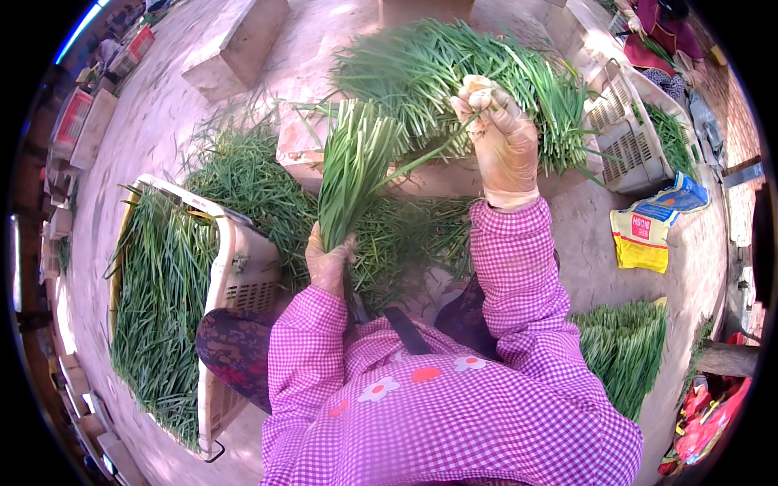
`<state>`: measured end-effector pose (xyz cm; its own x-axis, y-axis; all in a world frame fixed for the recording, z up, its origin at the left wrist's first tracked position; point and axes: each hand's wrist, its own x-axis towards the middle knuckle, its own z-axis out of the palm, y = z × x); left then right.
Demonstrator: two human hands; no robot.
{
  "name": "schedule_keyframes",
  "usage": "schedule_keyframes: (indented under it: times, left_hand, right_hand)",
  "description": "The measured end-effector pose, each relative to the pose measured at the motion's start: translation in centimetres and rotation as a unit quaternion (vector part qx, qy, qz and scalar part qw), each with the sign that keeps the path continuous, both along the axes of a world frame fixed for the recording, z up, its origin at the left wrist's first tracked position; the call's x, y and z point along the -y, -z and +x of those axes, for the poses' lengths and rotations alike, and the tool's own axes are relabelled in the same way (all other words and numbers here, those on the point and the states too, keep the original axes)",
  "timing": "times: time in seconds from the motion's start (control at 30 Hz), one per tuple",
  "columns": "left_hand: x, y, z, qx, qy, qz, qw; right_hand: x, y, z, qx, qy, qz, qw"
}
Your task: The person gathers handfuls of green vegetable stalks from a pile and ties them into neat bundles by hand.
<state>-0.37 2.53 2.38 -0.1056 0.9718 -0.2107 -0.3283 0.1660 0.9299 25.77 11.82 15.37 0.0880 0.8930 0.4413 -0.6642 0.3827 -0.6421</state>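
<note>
My left hand (328, 261), in a thin clear glove, grips the lower end of a bunch of green chives (350, 170) that fans upward. My right hand (501, 138), also gloved, is raised over a big pile of chives (462, 73) on a low block and pinches a single long green stalk (421, 155) that runs down toward the bunch. Both sleeves are pink-and-white check.
A cream plastic crate (243, 271) full of chives lies at my left. Loose chives cover the ground ahead. Another crate (628, 138) sits at the right, with a yellow-and-blue bag (644, 235) and a stacked chive bundle (624, 344). Another person (660, 32) sits far right.
</note>
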Motion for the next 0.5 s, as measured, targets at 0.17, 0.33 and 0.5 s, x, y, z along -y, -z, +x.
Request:
schedule_keyframes:
  times: [0.17, 0.33, 0.5]
  left_hand:
    - [0.1, 0.7, 0.0, -0.097, -0.037, -0.002, 0.995]
    - [-0.1, 3.5, -0.5, -0.358, -0.069, 0.110, 0.925]
    - [0.3, 2.1, -0.2, -0.421, -0.072, 0.085, 0.900]
  right_hand:
    - [0.2, -1.1, 0.1, 0.474, 0.341, 0.082, 0.808]
    - [1.2, 1.0, -4.8, 0.748, 0.321, 0.273, 0.513]
    - [0.5, 2.4, -3.9, 0.711, 0.296, 0.183, 0.611]
